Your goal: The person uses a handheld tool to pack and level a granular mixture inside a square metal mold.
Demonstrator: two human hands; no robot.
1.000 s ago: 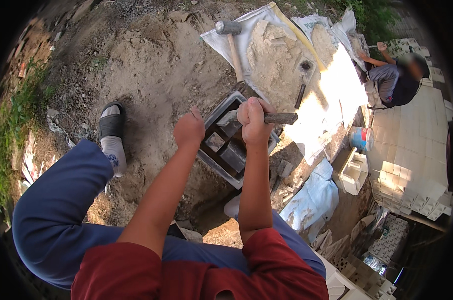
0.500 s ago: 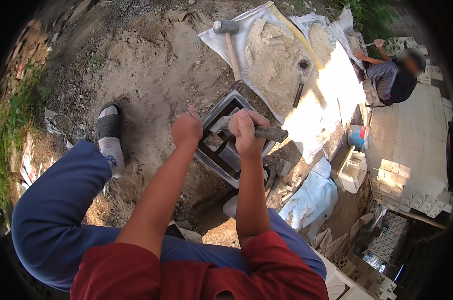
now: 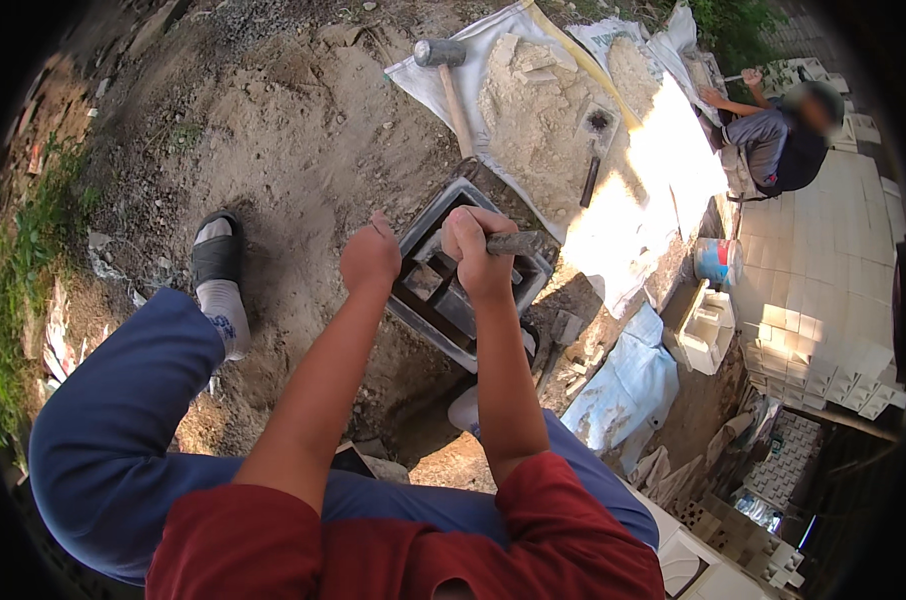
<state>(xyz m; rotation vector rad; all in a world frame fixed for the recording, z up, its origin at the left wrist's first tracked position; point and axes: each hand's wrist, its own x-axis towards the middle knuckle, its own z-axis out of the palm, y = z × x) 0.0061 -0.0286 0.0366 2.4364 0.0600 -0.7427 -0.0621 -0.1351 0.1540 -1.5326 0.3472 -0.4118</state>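
While crouched over sandy ground, a person grips a short grey tool [image 3: 513,242] in the clenched right hand [image 3: 478,250] above a dark metal block mould [image 3: 443,290] lying between the knees. Just left of the mould, the left hand [image 3: 370,258] is curled into a fist, pinching something too small to tell. A sledgehammer [image 3: 448,75] lies farther off on a white sheet [image 3: 623,220]; another person [image 3: 778,140] crouches at far right.

Bare dirt [image 3: 273,130] lies open left of the dark mould [image 3: 428,250], up to the person's sandal [image 3: 216,255]. Right of the mould, broken stones [image 3: 563,335] and a white sheet [image 3: 623,230] with a hammer [image 3: 448,75] block the way.
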